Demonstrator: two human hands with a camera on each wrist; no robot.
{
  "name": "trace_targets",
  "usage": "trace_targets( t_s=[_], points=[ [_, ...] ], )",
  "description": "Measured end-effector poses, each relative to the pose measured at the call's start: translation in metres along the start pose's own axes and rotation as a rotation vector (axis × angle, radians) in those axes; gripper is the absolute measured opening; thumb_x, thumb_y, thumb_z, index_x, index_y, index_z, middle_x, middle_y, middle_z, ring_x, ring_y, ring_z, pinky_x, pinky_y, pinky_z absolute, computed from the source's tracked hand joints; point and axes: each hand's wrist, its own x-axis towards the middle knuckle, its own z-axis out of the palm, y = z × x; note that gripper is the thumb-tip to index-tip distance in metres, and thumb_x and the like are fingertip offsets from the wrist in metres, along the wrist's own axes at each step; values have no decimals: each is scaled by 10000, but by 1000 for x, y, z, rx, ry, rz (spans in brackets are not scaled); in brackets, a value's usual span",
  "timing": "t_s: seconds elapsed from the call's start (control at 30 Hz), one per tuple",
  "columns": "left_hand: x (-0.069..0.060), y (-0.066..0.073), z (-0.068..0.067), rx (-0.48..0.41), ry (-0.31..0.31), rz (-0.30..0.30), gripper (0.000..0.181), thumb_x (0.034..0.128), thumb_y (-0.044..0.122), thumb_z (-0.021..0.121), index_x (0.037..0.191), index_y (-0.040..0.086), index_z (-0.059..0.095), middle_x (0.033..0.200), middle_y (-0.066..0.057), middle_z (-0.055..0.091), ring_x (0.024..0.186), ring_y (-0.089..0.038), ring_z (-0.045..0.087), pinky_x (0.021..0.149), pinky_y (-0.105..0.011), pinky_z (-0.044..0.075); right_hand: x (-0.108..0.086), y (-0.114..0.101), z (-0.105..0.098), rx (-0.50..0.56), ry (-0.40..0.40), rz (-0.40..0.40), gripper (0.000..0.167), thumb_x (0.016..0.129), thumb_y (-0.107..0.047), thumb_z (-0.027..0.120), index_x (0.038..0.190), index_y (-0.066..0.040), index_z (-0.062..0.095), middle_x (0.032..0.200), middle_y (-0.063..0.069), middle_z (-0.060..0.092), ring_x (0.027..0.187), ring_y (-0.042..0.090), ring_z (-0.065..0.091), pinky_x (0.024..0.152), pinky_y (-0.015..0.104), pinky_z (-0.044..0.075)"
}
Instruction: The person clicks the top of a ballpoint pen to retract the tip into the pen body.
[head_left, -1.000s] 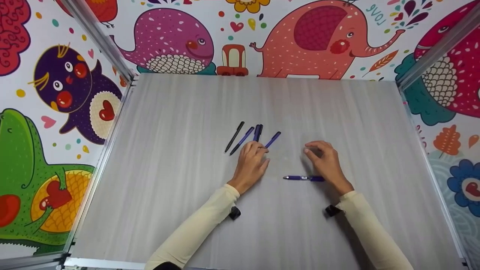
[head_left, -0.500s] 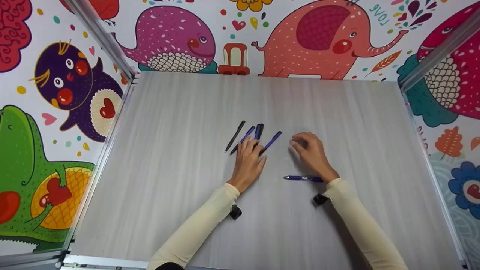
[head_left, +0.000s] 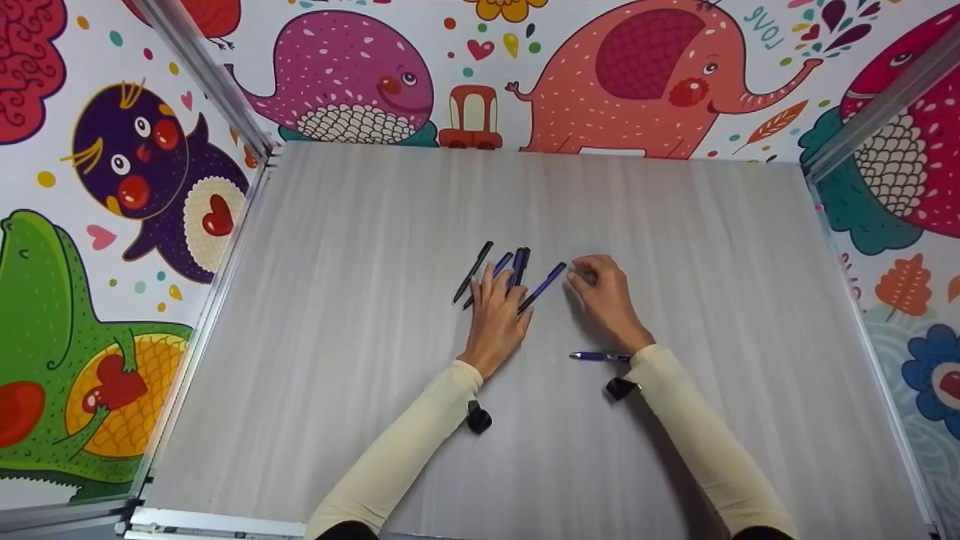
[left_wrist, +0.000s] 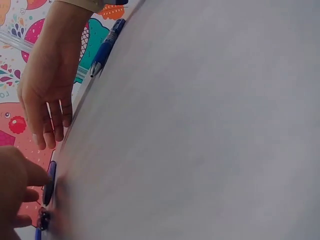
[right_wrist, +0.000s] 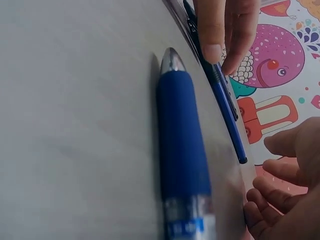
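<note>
My left hand lies over a fan of several pens, fingers spread and fairly straight; whether they press on the pens I cannot tell. A black pen is leftmost in that fan. Two dark pens lie close together in the middle, partly under the fingers. On the right a blue pen slants outward. Just beyond its far end hovers my right hand, loosely curved and holding nothing. Nearer me, a thick blue click pen with a metal tip lies crosswise, its rear end hidden by the right wrist.
The pens lie on a light wood-grain table. A metal frame rail runs along its left side. Printed cartoon panels stand behind and at the sides. A small black device sits at the left wrist.
My right hand has moved left and away from me, from beside the click pen toward the slanted blue pen. The left hand's fingers have spread and reached slightly farther over the pens.
</note>
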Motion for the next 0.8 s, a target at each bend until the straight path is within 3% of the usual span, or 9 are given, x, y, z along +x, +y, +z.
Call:
trace_targets(
  t_s=[0.33,0.8],
  points=[
    [2,1,4,190,-25,61,294,1041,334,786,1211,96,814,1532,-207,610,1568,-533,371,1214,-771,317,1,-2,5,-59,6,45,361,1052,-93,728,1365,82,678,1375,248,625,1278,397,588,1125,550,471],
    [3,-3,4,187,-1,57,262,1040,329,781,1153,95,817,1507,-202,627,1555,-530,393,1208,-774,321,8,-2,18,-126,16,44,308,1009,-82,758,1272,76,742,1316,213,622,1248,371,533,1083,530,441]
  ],
)
